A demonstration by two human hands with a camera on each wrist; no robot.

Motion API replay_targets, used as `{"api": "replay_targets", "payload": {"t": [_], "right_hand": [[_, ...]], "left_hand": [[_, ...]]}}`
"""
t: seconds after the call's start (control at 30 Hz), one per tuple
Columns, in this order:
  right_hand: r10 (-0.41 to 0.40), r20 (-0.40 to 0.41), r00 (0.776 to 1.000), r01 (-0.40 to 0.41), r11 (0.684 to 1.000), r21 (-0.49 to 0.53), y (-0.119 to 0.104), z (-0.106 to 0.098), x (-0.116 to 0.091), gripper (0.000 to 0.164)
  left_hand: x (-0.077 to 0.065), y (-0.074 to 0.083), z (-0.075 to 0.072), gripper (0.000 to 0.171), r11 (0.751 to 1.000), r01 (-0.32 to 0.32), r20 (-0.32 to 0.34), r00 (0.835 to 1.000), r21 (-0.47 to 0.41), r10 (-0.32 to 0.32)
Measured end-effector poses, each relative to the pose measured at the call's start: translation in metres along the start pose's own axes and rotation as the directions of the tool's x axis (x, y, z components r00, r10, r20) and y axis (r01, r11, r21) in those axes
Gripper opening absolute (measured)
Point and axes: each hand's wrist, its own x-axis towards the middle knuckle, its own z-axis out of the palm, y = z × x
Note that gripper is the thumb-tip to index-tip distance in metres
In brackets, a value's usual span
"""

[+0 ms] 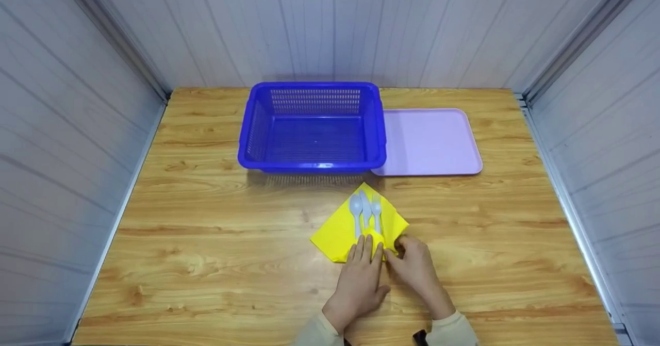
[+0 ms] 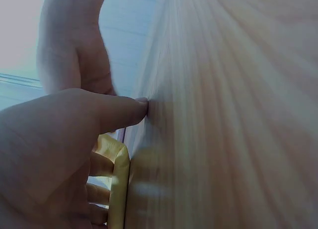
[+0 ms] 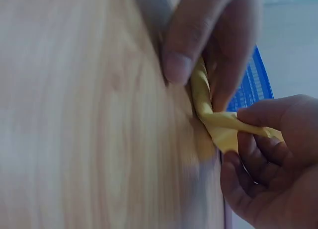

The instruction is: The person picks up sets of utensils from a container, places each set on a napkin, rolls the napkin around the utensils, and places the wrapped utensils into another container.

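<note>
A yellow napkin (image 1: 337, 232) lies on the wooden table with its bottom edge folded up. On it, side by side, are a pale plastic spoon (image 1: 356, 207), a knife (image 1: 365, 208) and a fork (image 1: 376, 209), their lower ends covered by the fold. My left hand (image 1: 359, 279) presses flat on that fold with straight fingers. Just right of it, my right hand (image 1: 415, 266) pinches the napkin's right side between thumb and fingers. The right wrist view shows this pinched yellow edge (image 3: 226, 120) lifted off the table.
Behind the napkin stands a blue plastic basket (image 1: 315, 166) with mesh sides. A pink tray (image 1: 433, 142) lies to its right, its left end partly hidden by the basket. Pale panel walls (image 1: 330, 26) enclose the wooden table (image 1: 206, 263) at the back and sides.
</note>
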Motion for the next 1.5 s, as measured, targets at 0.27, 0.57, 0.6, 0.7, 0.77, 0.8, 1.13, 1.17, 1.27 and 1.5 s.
{"api": "replay_targets", "payload": {"t": [0.27, 0.57, 0.6, 0.7, 0.77, 0.8, 1.13, 1.17, 1.27, 1.5], "right_hand": [[-0.293, 0.063, 0.954, 0.298, 0.949, -0.103, 0.000, 0.013, -0.005, 0.015], [-0.309, 0.249, 0.918, 0.354, 0.921, -0.161, 0.001, 0.009, -0.005, 0.055], [-0.304, 0.271, 0.913, 0.358, 0.917, -0.178, 0.002, 0.009, -0.005, 0.055], [-0.321, 0.309, 0.895, 0.395, 0.892, -0.220, 0.002, 0.010, -0.007, 0.044], [-0.351, 0.315, 0.882, 0.434, 0.866, -0.249, 0.001, 0.011, -0.006, 0.034], [-0.368, 0.315, 0.875, 0.452, 0.853, -0.261, 0.001, 0.012, -0.006, 0.031], [-0.403, 0.371, 0.836, 0.530, 0.768, -0.359, 0.002, 0.015, 0.009, 0.062], [-0.412, 0.369, 0.833, 0.536, 0.765, -0.356, 0.003, 0.015, 0.010, 0.064], [-0.447, 0.356, 0.821, 0.559, 0.758, -0.337, 0.007, 0.016, 0.013, 0.060], [-0.429, 0.385, 0.817, 0.558, 0.758, -0.338, 0.013, 0.018, 0.022, 0.050]], "left_hand": [[-0.004, -0.001, 0.006, 0.075, 0.999, -0.043, -0.111, 0.993, -0.010, 0.042], [-0.001, -0.013, 0.005, 0.066, 0.982, -0.121, -0.272, 0.959, -0.143, 0.079], [-0.001, -0.015, 0.004, 0.069, 0.973, -0.120, -0.270, 0.961, -0.198, 0.064], [0.000, -0.020, 0.000, 0.083, 0.916, -0.086, -0.241, 0.970, -0.393, -0.013], [0.002, -0.025, -0.002, 0.093, 0.865, -0.059, -0.219, 0.974, -0.499, -0.059], [0.002, -0.027, -0.002, 0.099, 0.842, -0.051, -0.211, 0.974, -0.536, -0.076], [0.003, -0.034, -0.001, 0.080, 0.782, -0.065, -0.193, 0.979, -0.620, -0.072], [0.002, -0.034, 0.000, 0.075, 0.783, -0.076, -0.208, 0.976, -0.617, -0.070], [0.002, -0.035, 0.001, 0.069, 0.782, -0.094, -0.246, 0.966, -0.616, -0.077], [0.001, -0.034, 0.000, 0.070, 0.758, -0.047, -0.207, 0.971, -0.651, -0.117]]}}
